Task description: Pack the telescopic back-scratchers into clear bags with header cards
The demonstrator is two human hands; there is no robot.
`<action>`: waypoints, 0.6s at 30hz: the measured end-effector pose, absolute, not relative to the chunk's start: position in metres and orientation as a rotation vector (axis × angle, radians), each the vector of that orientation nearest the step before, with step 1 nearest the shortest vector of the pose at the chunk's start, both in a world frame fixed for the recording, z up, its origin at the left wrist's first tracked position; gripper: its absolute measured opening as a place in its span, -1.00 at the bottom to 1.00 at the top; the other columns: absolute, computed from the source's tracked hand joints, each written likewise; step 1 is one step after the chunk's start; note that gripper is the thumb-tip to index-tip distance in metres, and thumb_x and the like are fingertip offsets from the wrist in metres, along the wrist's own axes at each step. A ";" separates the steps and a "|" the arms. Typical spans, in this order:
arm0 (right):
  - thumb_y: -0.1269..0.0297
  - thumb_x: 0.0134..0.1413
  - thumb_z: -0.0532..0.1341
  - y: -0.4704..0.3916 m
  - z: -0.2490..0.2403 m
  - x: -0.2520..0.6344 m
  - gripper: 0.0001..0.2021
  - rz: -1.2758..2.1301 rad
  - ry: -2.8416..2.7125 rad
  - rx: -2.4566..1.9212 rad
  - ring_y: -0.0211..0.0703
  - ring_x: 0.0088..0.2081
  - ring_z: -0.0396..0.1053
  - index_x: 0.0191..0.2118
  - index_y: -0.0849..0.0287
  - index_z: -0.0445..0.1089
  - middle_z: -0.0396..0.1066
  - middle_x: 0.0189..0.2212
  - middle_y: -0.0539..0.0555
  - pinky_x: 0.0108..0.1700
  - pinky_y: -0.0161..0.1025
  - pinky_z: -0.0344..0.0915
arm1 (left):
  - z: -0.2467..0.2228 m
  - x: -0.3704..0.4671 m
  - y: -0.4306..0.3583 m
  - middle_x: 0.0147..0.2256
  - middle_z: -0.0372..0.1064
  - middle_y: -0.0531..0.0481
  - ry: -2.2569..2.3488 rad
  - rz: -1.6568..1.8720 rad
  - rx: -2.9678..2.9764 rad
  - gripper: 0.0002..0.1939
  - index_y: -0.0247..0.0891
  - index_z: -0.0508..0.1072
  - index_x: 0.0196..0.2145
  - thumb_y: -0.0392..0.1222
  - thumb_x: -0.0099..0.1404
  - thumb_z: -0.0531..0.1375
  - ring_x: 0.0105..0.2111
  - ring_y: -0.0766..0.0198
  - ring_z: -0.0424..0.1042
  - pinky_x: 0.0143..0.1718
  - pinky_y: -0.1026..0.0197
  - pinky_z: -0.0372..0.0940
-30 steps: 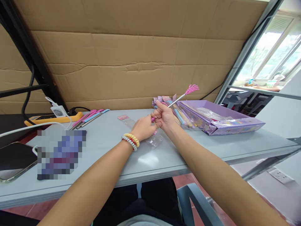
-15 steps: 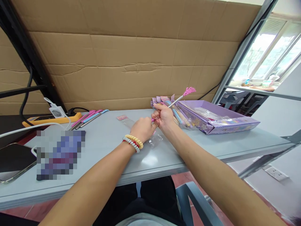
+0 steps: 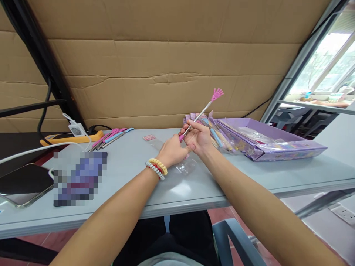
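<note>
A metal rod [image 3: 203, 111] with a pink hand-shaped tip [image 3: 216, 94] slants up to the right between my two hands. My left hand [image 3: 172, 150], with bracelets at its wrist, is closed around the rod's pink lower end. My right hand [image 3: 198, 137] is turned palm up, its fingers curled against the rod just above that end. Under my hands a clear plastic sleeve [image 3: 184, 166] with a red and white label [image 3: 149, 137] lies on the grey table [image 3: 124, 184].
Several pink and blue rods [image 3: 112, 137] lie at the back left beside a yellow power strip [image 3: 72, 138]. Packaged rods [image 3: 219, 135] lean by a purple box [image 3: 291, 149] on the right. A phone [image 3: 26, 183] and a blurred pouch [image 3: 83, 177] lie on the left.
My right hand has loosened and turned palm up along the rod. The rod's pink tip has risen and stands steeper. The view has shifted left.
</note>
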State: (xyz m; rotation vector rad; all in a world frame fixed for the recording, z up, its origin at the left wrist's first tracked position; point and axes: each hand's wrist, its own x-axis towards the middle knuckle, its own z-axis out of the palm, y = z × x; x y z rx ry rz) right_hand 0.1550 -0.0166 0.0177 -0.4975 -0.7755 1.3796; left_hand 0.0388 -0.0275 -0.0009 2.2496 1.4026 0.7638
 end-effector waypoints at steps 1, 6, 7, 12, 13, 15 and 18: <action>0.38 -0.30 0.32 -0.018 0.017 0.155 -0.69 1.403 -0.804 -0.494 -0.32 -0.57 0.26 -0.53 0.15 0.10 0.22 -0.65 -0.11 -0.51 -0.33 0.25 | -0.001 0.038 -0.027 -0.23 0.45 -0.11 1.385 0.779 2.244 -0.47 -0.25 0.29 -0.09 0.17 0.11 0.16 -0.22 0.07 0.43 -0.34 0.19 0.23; 0.49 -0.39 0.36 -0.019 0.016 0.152 -0.49 1.394 -0.825 -0.477 -0.40 -0.66 0.07 -0.59 0.14 -0.10 -0.03 -0.76 -0.20 -0.58 -0.39 0.15 | -0.002 0.041 -0.029 -0.24 0.47 -0.12 1.348 0.770 2.282 -0.52 -0.23 0.28 -0.06 0.11 0.16 0.12 -0.23 0.03 0.44 -0.32 0.14 0.25; 0.50 -0.38 0.36 -0.018 0.016 0.152 -0.46 1.368 -0.813 -0.490 -0.42 -0.69 0.00 -0.59 0.14 -0.15 -0.08 -0.78 -0.21 -0.61 -0.40 0.11 | -0.002 0.042 -0.029 -0.25 0.47 -0.11 1.332 0.771 2.310 -0.58 -0.22 0.30 -0.08 0.08 0.19 0.09 -0.24 0.03 0.44 -0.32 0.14 0.25; 0.64 -0.39 0.23 -0.016 0.015 0.148 -0.44 1.210 -0.710 -0.607 -0.47 -0.76 -0.21 -0.60 0.14 -0.28 -0.22 -0.82 -0.23 -0.69 -0.40 0.01 | -0.004 0.047 -0.027 -0.33 0.48 -0.13 1.298 0.712 2.464 -0.68 -0.21 0.41 -0.27 -0.01 0.29 -0.05 -0.27 0.04 0.46 -0.31 0.14 0.25; 0.66 -0.40 0.20 -0.016 0.016 0.147 -0.47 1.191 -0.691 -0.631 -0.47 -0.76 -0.21 -0.60 0.13 -0.27 -0.22 -0.82 -0.23 -0.70 -0.40 0.02 | -0.004 0.047 -0.027 -0.36 0.48 -0.13 1.299 0.697 2.480 -0.67 -0.21 0.41 -0.30 0.00 0.29 -0.06 -0.27 0.04 0.46 -0.31 0.14 0.26; 0.65 -0.40 0.17 -0.016 0.016 0.146 -0.51 1.169 -0.660 -0.672 -0.46 -0.76 -0.21 -0.61 0.13 -0.26 -0.23 -0.83 -0.22 -0.71 -0.39 0.03 | -0.004 0.046 -0.027 -0.42 0.47 -0.12 1.299 0.682 2.505 -0.64 -0.20 0.42 -0.35 0.02 0.30 -0.08 -0.29 0.04 0.46 -0.31 0.15 0.25; 0.64 -0.39 0.15 -0.017 0.019 0.147 -0.54 1.152 -0.639 -0.704 -0.45 -0.76 -0.21 -0.62 0.12 -0.24 -0.23 -0.83 -0.21 -0.73 -0.39 0.02 | -0.003 0.046 -0.029 -0.45 0.45 -0.14 1.360 0.684 2.519 -0.58 -0.20 0.43 -0.37 0.07 0.31 -0.11 -0.32 0.03 0.46 -0.34 0.15 0.25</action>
